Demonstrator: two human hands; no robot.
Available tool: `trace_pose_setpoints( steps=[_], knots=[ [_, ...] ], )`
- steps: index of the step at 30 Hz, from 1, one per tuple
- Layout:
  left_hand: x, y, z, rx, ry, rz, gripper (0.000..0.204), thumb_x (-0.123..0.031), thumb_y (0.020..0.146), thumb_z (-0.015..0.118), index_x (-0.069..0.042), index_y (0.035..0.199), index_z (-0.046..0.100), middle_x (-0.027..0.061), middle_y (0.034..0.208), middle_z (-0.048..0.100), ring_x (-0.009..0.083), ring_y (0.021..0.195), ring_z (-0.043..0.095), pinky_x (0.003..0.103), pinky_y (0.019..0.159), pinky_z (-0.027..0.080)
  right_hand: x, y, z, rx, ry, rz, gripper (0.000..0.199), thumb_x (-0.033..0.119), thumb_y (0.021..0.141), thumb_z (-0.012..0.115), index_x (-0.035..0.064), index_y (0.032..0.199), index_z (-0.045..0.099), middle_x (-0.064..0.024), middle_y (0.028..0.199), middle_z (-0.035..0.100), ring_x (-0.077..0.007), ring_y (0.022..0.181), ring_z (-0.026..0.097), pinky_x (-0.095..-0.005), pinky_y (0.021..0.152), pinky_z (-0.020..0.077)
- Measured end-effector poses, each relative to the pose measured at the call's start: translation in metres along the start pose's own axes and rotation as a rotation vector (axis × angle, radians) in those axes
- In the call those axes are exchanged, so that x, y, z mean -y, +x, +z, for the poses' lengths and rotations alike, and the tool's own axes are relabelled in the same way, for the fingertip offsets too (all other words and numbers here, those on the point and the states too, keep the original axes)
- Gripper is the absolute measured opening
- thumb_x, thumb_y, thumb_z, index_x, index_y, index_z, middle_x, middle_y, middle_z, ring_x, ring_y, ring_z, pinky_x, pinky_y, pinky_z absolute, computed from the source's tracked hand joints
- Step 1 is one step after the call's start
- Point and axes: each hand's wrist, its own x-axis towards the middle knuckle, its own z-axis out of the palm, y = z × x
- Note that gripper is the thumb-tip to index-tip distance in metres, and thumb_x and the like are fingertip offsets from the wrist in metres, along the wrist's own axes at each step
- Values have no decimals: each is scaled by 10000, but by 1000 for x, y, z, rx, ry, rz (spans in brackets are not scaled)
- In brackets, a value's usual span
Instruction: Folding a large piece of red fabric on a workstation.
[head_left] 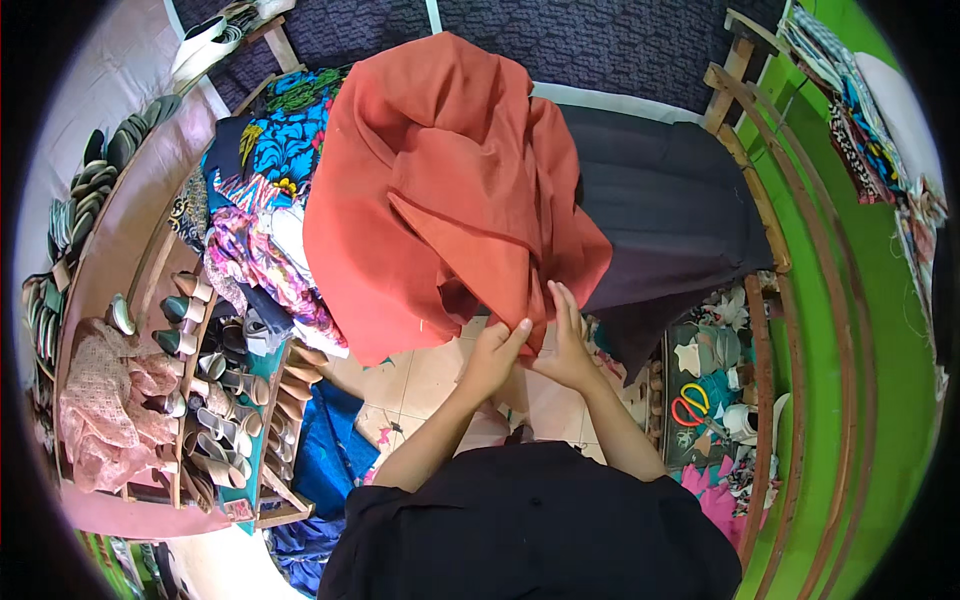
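Note:
A large piece of orange-red fabric (pixel 440 150) lies bunched and folded over the surface in front of me, its near edge hanging toward my body. My left hand (pixel 494 358) is closed on its lower edge, thumb against the cloth. Close beside it, my right hand (pixel 566 345) grips the same gathered edge, its fingers partly behind the fabric. Under and right of the orange-red piece lies dark cloth (pixel 670 200). To its left is a pile of patterned fabrics (pixel 265 240), partly covered by it.
Wooden racks at the left hold several shoes (pixel 225 430) and a pink lacy cloth (pixel 115 405). Scissors with red and yellow handles (pixel 690 404) lie among scraps on the right. Wooden rails (pixel 835 300) run along the green wall. Blue cloth (pixel 325 450) sits low left; scraps dot the tiled floor (pixel 420 385).

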Motion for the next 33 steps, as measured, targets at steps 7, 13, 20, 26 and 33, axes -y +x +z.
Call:
trace_pose_setpoints(
  steps=[7, 13, 20, 26, 33],
  knots=[
    [-1, -2, -24, -62, 97, 138, 379, -279, 879, 523, 8, 632, 511, -12, 576, 443, 56, 567, 398, 260, 494, 346, -11, 2, 4, 195, -121, -106, 512, 194, 590, 627, 83, 1083, 545, -93, 1273, 396, -278, 1254, 271, -470, 1001, 115],
    [-3, -5, -25, 9, -40, 122, 306, -261, 895, 499, -22, 706, 518, -61, 646, 449, 36, 603, 383, 217, 525, 333, -26, 26, 4, -66, 527, 49, 594, 136, 604, 627, 106, 1170, 448, -99, 1229, 422, -290, 1168, 371, -408, 985, 258],
    [-8, -9, -62, -201, 41, 137, 283, -284, 921, 441, -16, 897, 528, 1, 760, 509, 62, 664, 443, 203, 606, 377, -34, 82, 36, -505, -111, 27, 106, 168, 794, 527, 116, 815, 616, -17, 938, 583, -237, 993, 492, -456, 888, 297],
    [-27, -26, -89, -351, -247, 104, 326, -321, 928, 408, -32, 1013, 531, 21, 849, 574, 77, 736, 530, 215, 660, 431, 7, 78, 27, -259, 83, -89, 613, 255, 670, 693, 116, 1198, 414, -114, 1175, 444, -286, 1120, 393, -485, 954, 250],
    [-17, -31, -106, -275, -193, 53, 372, -281, 915, 433, -9, 1169, 445, 59, 1001, 567, 108, 803, 565, 238, 663, 456, -12, 98, 60, -363, -409, 49, 548, 182, 654, 660, 118, 1160, 461, -65, 1176, 439, -255, 1154, 362, -544, 963, 198]
  ],
)
